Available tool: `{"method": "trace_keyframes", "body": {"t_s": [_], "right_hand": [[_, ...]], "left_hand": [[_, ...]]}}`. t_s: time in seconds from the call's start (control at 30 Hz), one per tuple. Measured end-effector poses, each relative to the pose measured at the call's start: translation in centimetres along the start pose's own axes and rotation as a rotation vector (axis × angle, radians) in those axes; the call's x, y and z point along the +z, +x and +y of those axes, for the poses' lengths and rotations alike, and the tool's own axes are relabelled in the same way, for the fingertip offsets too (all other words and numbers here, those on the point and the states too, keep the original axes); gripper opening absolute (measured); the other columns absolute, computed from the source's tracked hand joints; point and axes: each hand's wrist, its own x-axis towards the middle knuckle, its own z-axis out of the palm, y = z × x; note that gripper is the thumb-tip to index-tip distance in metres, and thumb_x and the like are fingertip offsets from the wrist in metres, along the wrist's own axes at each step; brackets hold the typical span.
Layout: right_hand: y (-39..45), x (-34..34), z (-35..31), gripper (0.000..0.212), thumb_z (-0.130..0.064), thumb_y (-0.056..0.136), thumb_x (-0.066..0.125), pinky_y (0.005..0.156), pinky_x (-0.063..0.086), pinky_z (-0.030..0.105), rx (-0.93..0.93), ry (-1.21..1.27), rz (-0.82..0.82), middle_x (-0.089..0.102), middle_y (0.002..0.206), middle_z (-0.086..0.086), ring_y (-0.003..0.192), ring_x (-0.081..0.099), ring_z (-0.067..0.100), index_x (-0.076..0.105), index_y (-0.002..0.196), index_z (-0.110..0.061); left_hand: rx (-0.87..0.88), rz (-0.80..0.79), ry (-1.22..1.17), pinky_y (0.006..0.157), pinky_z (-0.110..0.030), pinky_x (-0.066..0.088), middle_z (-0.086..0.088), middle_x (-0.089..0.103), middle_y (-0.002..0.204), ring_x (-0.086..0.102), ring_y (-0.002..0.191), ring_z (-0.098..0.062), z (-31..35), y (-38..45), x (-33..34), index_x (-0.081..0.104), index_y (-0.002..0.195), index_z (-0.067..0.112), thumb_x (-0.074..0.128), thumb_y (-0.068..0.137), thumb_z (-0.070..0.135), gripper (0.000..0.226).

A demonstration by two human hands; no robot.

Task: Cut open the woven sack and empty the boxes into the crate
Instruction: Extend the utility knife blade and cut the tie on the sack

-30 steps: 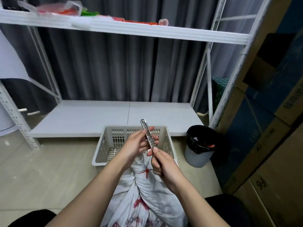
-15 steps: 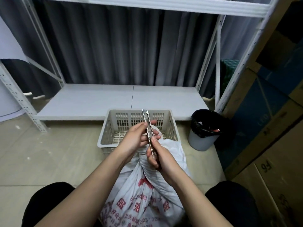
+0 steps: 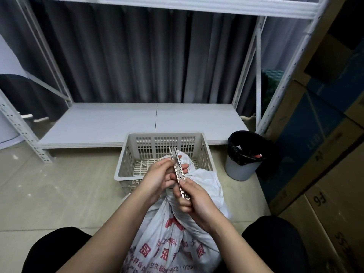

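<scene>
A white woven sack (image 3: pixel 171 241) with red print stands between my knees, its neck tied shut just under my hands. A slim metal utility knife (image 3: pixel 178 170) points up and away over the sack's top. My right hand (image 3: pixel 194 200) grips the knife's lower end. My left hand (image 3: pixel 159 178) pinches its upper part between thumb and fingers. A pale perforated plastic crate (image 3: pixel 126 160) sits on the floor just beyond the sack; the part of its bottom that shows holds nothing.
A grey bin with a black liner (image 3: pixel 243 154) stands right of the crate. Stacked cardboard boxes (image 3: pixel 323 174) fill the right side. A white metal rack with a low shelf (image 3: pixel 137 123) runs behind the crate, with dark curtains beyond it.
The view has tilted down, showing more of the sack and my knees. Both hands with the knife have come lower, closer to the sack's tied neck.
</scene>
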Motion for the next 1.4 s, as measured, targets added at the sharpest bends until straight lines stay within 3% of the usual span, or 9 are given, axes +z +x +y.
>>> {"method": "trace_keyframes", "body": {"t_s": [0.13,0.23,0.4,0.57,0.8,1.0,1.1,1.4], "right_hand": [[-0.1,-0.2,-0.4,0.026,-0.023,0.098,0.040,0.035,0.011,0.013,0.008,0.088,0.027,0.044,0.057,-0.001,0.034,0.020,-0.001,0.060,0.090,-0.009],[-0.4,0.1,-0.5,0.027,-0.029,0.088,0.047,0.035,0.012,0.013,-0.023,0.100,0.008,0.044,0.051,-0.002,0.032,0.020,0.000,0.062,0.075,-0.009],[-0.8,0.3,0.0,0.028,-0.030,0.086,0.049,0.038,0.017,0.015,-0.048,0.127,0.017,0.047,0.050,0.001,0.032,0.026,0.002,0.063,0.082,-0.006],[-1.6,-0.4,0.4,0.027,-0.033,0.082,0.054,0.036,0.028,0.013,0.014,0.098,0.054,0.051,0.047,0.002,0.034,0.038,0.005,0.056,0.077,-0.006],[-1.8,-0.6,0.0,0.033,-0.039,0.078,0.058,0.039,0.039,0.011,0.068,0.067,0.079,0.053,0.047,-0.001,0.037,0.048,0.003,0.064,0.069,-0.008],[-1.4,-0.8,0.4,0.045,-0.053,0.080,0.053,0.042,0.024,0.017,0.107,0.065,0.080,0.036,0.038,-0.003,0.035,0.027,0.007,0.055,0.060,-0.013],[-1.6,-0.8,0.3,0.048,-0.059,0.077,0.052,0.043,0.022,0.018,0.148,0.048,0.078,0.032,0.036,-0.003,0.036,0.027,0.007,0.054,0.056,-0.015],[-2.0,-0.5,0.2,0.057,-0.063,0.079,0.043,0.037,0.023,0.018,0.160,0.004,-0.003,0.028,0.032,-0.002,0.032,0.023,0.009,0.048,0.048,-0.016]], "left_hand": [[-0.008,-0.071,-0.113,0.071,-0.030,0.058,-0.013,0.074,0.097,0.073,0.081,-0.020,-0.4,-0.5,-0.5,0.061,0.114,0.016,0.041,0.100,0.018,0.026],[0.002,-0.116,-0.202,0.069,-0.029,0.058,-0.012,0.073,0.095,0.072,0.080,-0.021,-0.4,-0.8,-0.6,0.063,0.117,0.017,0.045,0.097,0.016,0.028],[-0.020,-0.119,-0.221,0.054,-0.019,0.055,-0.010,0.072,0.085,0.072,0.076,-0.018,-0.5,-1.3,-0.6,0.065,0.105,0.008,0.046,0.094,0.017,0.023],[-0.051,-0.176,-0.168,0.067,-0.026,0.058,-0.011,0.074,0.090,0.073,0.080,-0.021,-1.0,-2.0,-1.2,0.065,0.103,0.006,0.055,0.080,0.020,0.028],[-0.066,-0.174,-0.140,0.064,-0.027,0.058,-0.013,0.074,0.097,0.072,0.076,-0.022,-1.3,-2.0,-1.2,0.067,0.101,0.006,0.058,0.078,0.021,0.028],[-0.074,-0.185,-0.051,0.064,-0.024,0.059,-0.012,0.074,0.098,0.073,0.078,-0.019,-1.1,-2.0,-0.8,0.066,0.101,0.005,0.059,0.078,0.021,0.029],[-0.078,-0.194,-0.014,0.066,-0.023,0.059,-0.013,0.074,0.099,0.073,0.076,-0.019,-1.1,-2.0,-0.9,0.066,0.100,0.005,0.059,0.078,0.021,0.028],[-0.095,-0.258,0.103,0.084,-0.029,0.058,-0.019,0.070,0.110,0.068,0.102,-0.024,-0.6,-2.5,-1.2,0.064,0.106,0.000,0.061,0.080,0.022,0.034]]}}
